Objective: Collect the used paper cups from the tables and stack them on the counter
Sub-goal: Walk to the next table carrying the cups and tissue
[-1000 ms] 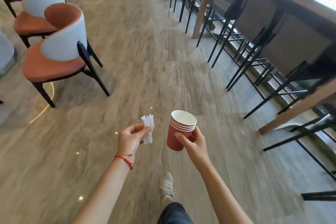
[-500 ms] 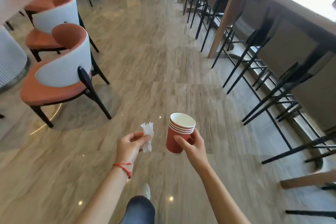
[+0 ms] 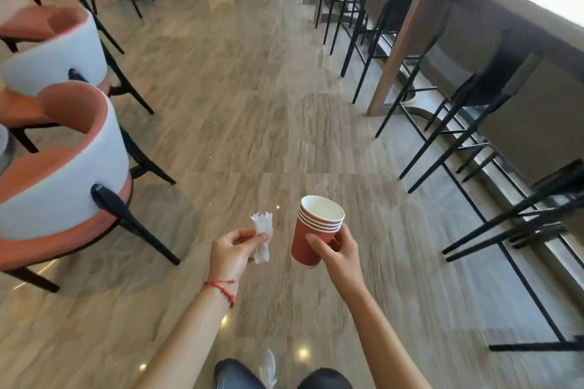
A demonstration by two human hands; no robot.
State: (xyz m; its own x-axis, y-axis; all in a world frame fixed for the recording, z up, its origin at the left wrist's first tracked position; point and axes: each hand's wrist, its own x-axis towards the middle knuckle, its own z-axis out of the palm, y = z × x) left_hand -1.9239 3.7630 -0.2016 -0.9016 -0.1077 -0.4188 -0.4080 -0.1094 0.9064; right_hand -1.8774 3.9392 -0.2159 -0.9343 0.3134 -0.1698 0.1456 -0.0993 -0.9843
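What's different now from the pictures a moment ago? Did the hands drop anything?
Nothing was dropped or picked up. The person has walked on down the marble floor: the orange and white chairs and black bar stools have slid nearer. The right hand still grips the stack of red paper cups, and the left hand still pinches the crumpled white napkin.

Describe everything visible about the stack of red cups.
The stack of red paper cups shows four nested rims, red outside and white inside; the top cup looks empty. It is tilted slightly, top leaning right, and carried in the air above the floor. Only the right hand touches it, its fingers curled round the lower half.
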